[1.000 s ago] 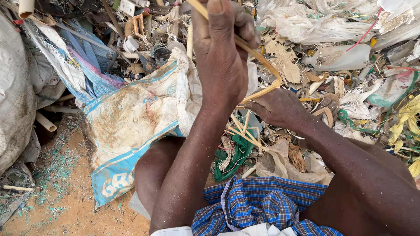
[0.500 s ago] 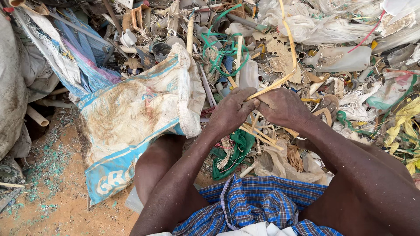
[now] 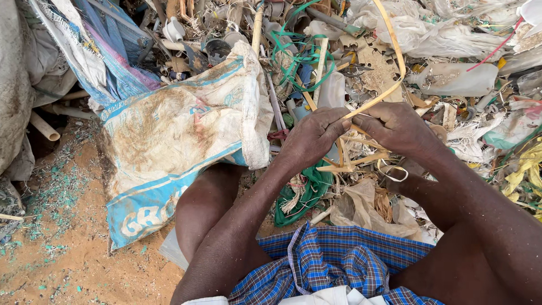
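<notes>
My left hand and my right hand meet over a heap of plastic scrap, both closed on a thin yellow plastic strap. The strap rises from between my fingers and curves up and away over the pile. More folded loops of yellow strap hang just under my hands. A tangle of green strap lies beyond my left hand.
A dirty white and blue woven sack lies to the left over my knee. A clear plastic bottle, white plastic film and pipe pieces crowd the heap. Sandy ground shows at lower left. My blue checked cloth covers my lap.
My left hand has come down from high above the pile to meet my right hand, drawing the yellow strap in with it. The right hand has stayed in place.
</notes>
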